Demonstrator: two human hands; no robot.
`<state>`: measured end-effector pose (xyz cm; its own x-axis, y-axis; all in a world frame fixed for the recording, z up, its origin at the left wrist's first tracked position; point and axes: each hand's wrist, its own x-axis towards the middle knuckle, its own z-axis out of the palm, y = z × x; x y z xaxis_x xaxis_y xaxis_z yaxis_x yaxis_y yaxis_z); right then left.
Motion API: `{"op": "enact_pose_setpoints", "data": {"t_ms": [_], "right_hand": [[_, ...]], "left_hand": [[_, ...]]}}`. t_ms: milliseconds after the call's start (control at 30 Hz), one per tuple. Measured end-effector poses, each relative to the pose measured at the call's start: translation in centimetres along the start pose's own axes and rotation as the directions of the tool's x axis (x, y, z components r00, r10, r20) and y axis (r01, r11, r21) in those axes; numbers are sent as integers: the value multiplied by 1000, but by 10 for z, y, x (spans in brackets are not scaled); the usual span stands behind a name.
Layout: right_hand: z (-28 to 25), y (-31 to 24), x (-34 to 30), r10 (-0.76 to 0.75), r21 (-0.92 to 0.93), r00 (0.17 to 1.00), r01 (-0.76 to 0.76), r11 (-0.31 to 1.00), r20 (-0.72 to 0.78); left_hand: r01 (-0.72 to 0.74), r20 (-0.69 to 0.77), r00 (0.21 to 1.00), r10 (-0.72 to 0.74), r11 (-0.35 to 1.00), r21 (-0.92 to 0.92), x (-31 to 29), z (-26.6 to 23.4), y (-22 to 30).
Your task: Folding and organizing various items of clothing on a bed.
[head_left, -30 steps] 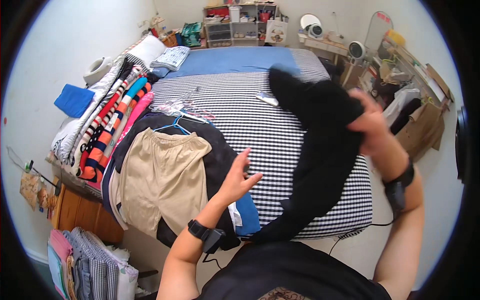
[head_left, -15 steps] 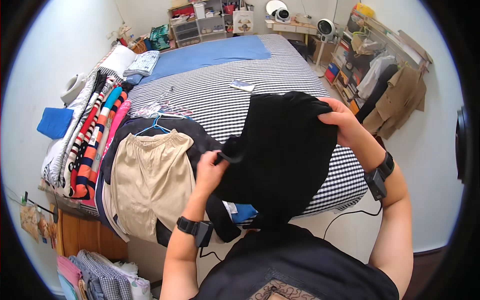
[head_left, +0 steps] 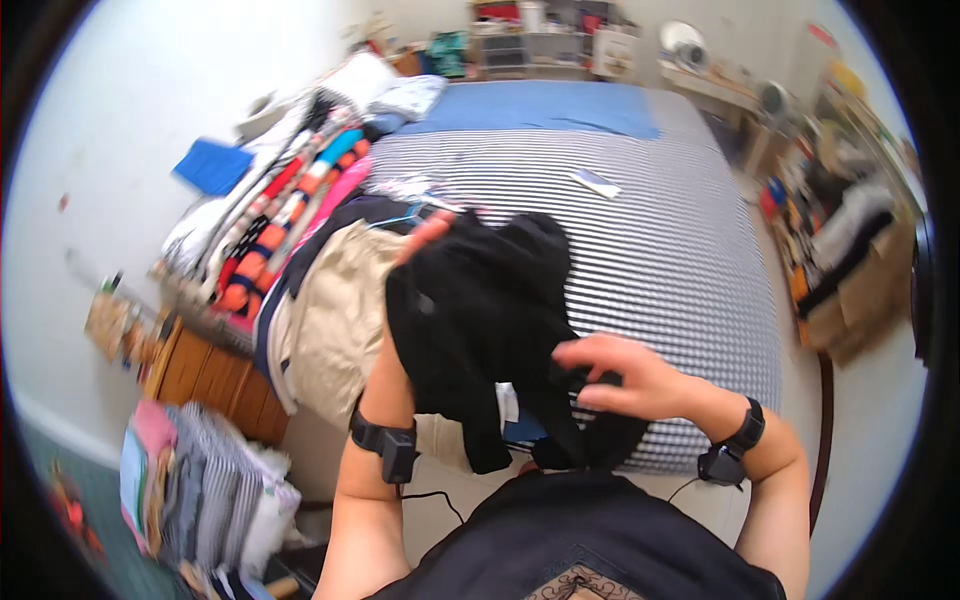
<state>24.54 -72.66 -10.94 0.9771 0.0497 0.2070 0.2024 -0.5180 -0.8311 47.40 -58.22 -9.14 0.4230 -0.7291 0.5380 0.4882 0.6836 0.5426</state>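
At the bed's (head_left: 700, 310) near edge, the right hand (head_left: 638, 380), half open and apparently empty, is beside a black garment (head_left: 485, 305). The left hand (head_left: 427, 238) is mostly behind it (grip cannot be told). Beige trousers (head_left: 338, 295) fill the near-left corner; open checked cover (head_left: 680, 235) runs rightward and back, past a phone (head_left: 598, 183), to a blue sheet (head_left: 560, 107).
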Motion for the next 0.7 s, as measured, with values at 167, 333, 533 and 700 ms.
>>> {"op": "enact_pose_setpoints", "data": {"t_ms": [167, 333, 533, 700], "right_hand": [[-34, -12, 57, -204, -298, 942, 121, 947, -267], [26, 9, 94, -230, 659, 790, -270, 702, 569], [94, -29, 58, -400, 724, 603, -565, 396, 690], [138, -68, 53, -337, 683, 624, -472, 557, 705]], "left_hand": [[72, -22, 997, -68, 968, 239, -90, 37, 20], [-16, -220, 975, 15, 1000, -6, -171, 84, 14], [-270, -352, 866, 355, 925, 268, -248, 150, 6], [-209, -551, 685, 476, 853, 478, -286, 221, -1]]}}
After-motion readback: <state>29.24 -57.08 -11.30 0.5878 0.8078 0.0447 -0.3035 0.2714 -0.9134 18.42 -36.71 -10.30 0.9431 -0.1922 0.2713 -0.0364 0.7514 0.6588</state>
